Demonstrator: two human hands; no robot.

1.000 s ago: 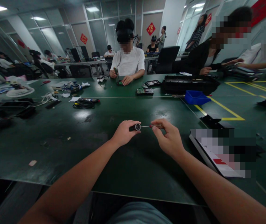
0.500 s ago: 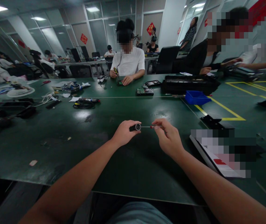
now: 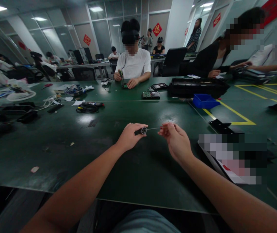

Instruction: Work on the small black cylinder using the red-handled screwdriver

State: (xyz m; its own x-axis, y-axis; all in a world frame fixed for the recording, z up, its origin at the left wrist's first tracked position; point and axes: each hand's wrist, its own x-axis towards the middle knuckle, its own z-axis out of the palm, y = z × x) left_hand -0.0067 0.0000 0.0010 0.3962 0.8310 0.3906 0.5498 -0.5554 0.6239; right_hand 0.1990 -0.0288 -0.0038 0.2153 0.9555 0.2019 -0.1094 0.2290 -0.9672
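In the middle of the head view, my left hand (image 3: 130,137) is closed around a small black cylindrical part (image 3: 138,131), its round, silvery-rimmed end facing right. What kind of part it is, I cannot make out. My right hand (image 3: 177,139) grips a thin screwdriver (image 3: 153,129) by its handle, which the fingers mostly cover. The slim metal shaft points left and its tip meets the round end of the black part. Both hands are held above the green table (image 3: 128,174).
A coiled black cable (image 3: 88,108) lies ahead on the left. A circuit-board device (image 3: 151,95), a long black housing (image 3: 198,87) and a blue bin (image 3: 205,101) stand further off. A white box-like item (image 3: 216,158) is at my right forearm. A co-worker (image 3: 134,63) sits opposite.
My right hand has rolled round the screwdriver handle, its fingers now more curled and its back turned differently. The shaft tilts slightly upward to the right. The left hand has barely moved.
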